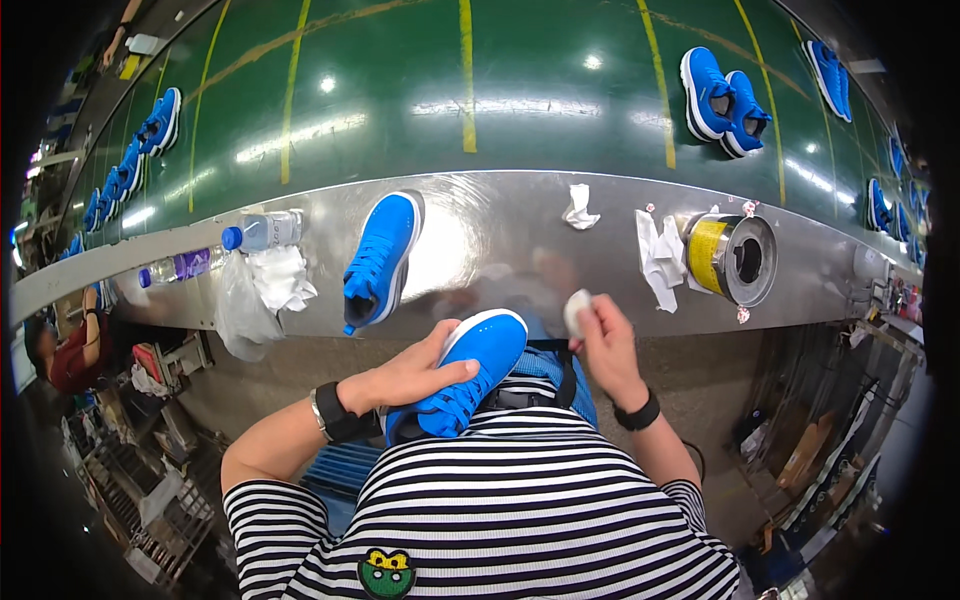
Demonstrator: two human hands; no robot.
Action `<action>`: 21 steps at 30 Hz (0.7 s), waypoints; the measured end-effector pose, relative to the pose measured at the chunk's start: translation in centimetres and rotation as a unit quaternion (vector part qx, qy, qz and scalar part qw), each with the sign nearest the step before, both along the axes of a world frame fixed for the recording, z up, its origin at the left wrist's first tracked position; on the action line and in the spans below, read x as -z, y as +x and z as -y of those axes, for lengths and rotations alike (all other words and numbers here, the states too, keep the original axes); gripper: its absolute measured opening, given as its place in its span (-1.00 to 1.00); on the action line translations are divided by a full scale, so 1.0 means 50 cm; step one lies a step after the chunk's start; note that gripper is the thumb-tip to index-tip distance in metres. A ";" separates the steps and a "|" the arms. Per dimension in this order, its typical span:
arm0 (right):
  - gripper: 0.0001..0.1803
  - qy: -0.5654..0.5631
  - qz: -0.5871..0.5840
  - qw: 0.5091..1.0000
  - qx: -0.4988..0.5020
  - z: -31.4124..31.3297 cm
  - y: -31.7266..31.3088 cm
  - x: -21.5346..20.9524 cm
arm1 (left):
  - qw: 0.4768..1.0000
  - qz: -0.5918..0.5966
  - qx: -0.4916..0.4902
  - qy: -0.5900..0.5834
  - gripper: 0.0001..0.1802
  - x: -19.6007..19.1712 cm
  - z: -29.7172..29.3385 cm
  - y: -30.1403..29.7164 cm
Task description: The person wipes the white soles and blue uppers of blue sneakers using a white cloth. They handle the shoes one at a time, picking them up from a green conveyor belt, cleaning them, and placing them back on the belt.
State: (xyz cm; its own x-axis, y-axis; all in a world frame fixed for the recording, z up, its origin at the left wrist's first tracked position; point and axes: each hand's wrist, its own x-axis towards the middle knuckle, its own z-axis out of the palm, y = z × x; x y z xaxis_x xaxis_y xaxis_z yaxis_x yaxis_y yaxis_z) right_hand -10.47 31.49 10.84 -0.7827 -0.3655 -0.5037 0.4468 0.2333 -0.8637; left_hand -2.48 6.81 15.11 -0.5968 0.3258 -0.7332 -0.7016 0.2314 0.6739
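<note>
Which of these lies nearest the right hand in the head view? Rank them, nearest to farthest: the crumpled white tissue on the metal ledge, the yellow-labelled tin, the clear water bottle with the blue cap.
From the right hand:
1. Crumpled white tissue, straight ahead on the metal ledge.
2. Yellow-labelled tin, lying on its side to the right.
3. Clear water bottle, far across to the left.
</note>
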 end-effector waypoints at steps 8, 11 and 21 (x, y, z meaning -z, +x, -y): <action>-0.81 0.041 -0.327 0.902 -0.278 0.041 0.007 -0.046 | 0.995 -0.067 0.059 -0.040 -0.23 0.002 -0.039 -0.002; -0.78 0.025 -0.385 0.875 -0.294 0.076 -0.003 -0.050 | 0.989 -0.100 0.091 -0.051 -0.21 0.015 -0.051 0.003; -0.87 -0.025 -0.433 0.817 -0.378 0.053 0.000 -0.046 | 0.993 -0.076 0.085 -0.019 -0.11 0.016 -0.049 0.015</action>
